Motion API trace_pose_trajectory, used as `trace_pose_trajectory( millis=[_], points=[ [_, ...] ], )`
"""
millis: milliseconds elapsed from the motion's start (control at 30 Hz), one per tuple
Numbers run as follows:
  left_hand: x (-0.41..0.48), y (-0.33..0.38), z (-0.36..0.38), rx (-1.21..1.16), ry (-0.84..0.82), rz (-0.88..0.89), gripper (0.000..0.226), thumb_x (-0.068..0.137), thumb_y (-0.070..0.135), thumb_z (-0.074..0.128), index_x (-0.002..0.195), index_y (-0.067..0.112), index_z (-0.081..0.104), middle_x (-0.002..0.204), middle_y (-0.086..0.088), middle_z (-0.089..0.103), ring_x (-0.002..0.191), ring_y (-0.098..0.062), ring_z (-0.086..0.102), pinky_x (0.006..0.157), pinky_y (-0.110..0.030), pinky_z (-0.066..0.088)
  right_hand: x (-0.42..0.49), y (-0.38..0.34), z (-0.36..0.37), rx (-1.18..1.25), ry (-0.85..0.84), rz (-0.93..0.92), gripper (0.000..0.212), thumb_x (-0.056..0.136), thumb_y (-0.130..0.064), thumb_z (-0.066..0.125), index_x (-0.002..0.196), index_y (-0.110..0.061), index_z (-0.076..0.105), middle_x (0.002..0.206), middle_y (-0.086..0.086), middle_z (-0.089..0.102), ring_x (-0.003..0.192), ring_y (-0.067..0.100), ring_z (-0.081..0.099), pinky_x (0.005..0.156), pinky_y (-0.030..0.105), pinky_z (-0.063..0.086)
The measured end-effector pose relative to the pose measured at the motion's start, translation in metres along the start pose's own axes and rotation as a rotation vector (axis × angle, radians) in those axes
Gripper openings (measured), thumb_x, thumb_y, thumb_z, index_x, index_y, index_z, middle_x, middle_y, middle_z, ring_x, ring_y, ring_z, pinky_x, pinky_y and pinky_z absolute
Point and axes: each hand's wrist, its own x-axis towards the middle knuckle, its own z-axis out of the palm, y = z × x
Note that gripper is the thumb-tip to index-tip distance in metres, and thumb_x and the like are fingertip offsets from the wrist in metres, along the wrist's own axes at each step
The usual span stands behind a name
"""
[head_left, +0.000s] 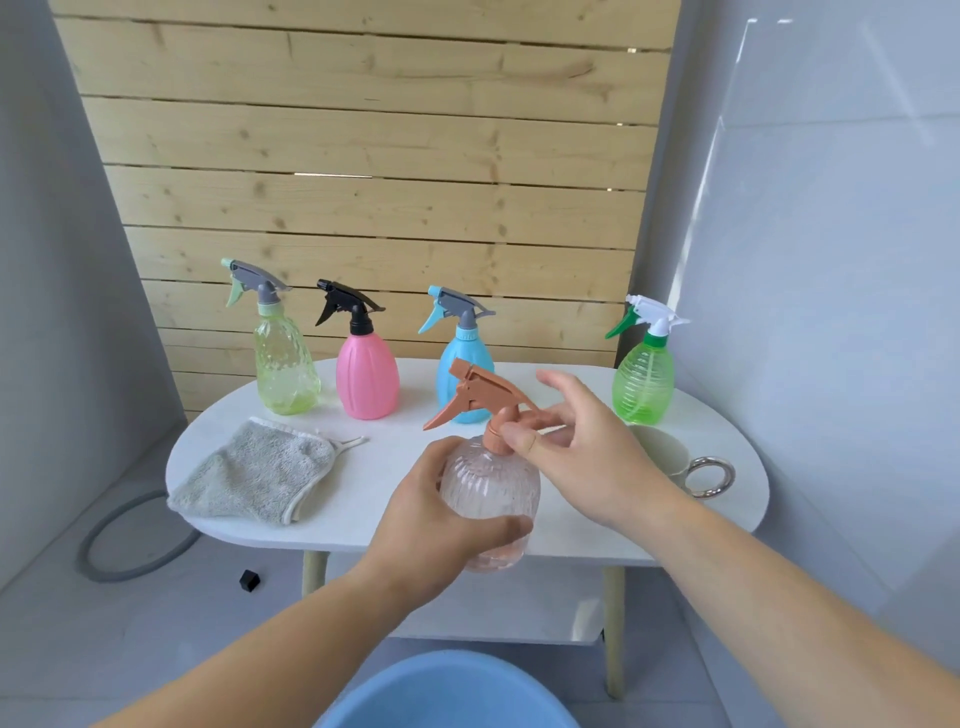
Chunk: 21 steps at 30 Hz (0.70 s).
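Observation:
A clear ribbed spray bottle (488, 483) with a terracotta trigger head (475, 397) is held up over the front edge of the white oval table (363, 519). My left hand (441, 525) grips its body from the left, thumb across the front. My right hand (576, 447) pinches the terracotta collar at the bottle's neck between thumb and fingers, with the other fingers spread. A little liquid lies in the bottle's bottom.
Several spray bottles stand along the table's back: yellow-green (283, 364), pink (366, 374), blue (462, 358), green (643, 379). A grey cloth (260, 473) lies at left, a cream mug (670, 457) with a metal ring handle at right. A blue basin (447, 693) sits on the floor below.

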Motion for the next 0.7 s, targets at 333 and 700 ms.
trace_pose_trajectory(
  millis=[333, 700],
  points=[
    [0.091, 0.018, 0.056, -0.075, 0.028, -0.049, 0.08, 0.062, 0.026, 0.098, 0.124, 0.034, 0.049, 0.113, 0.014, 0.063, 0.106, -0.01, 0.063, 0.083, -0.027, 0.055, 0.075, 0.013, -0.05, -0.167, -0.054, 0.091, 0.033, 0.084, -0.051, 0.059, 0.111, -0.032, 0.062, 0.103, -0.007, 0.072, 0.095, 0.02, 0.07, 0.092, 0.047, 0.055],
    [0.182, 0.012, 0.105, -0.074, 0.025, -0.048, 0.073, 0.068, 0.026, 0.095, 0.119, 0.039, 0.045, 0.103, 0.022, 0.057, 0.091, -0.002, 0.058, 0.066, -0.02, 0.049, 0.157, 0.073, -0.072, 0.056, -0.053, 0.197, 0.033, 0.094, -0.036, 0.06, 0.126, -0.032, 0.057, 0.127, 0.005, 0.061, 0.109, 0.028, 0.065, 0.084, 0.043, 0.061]
  ],
)
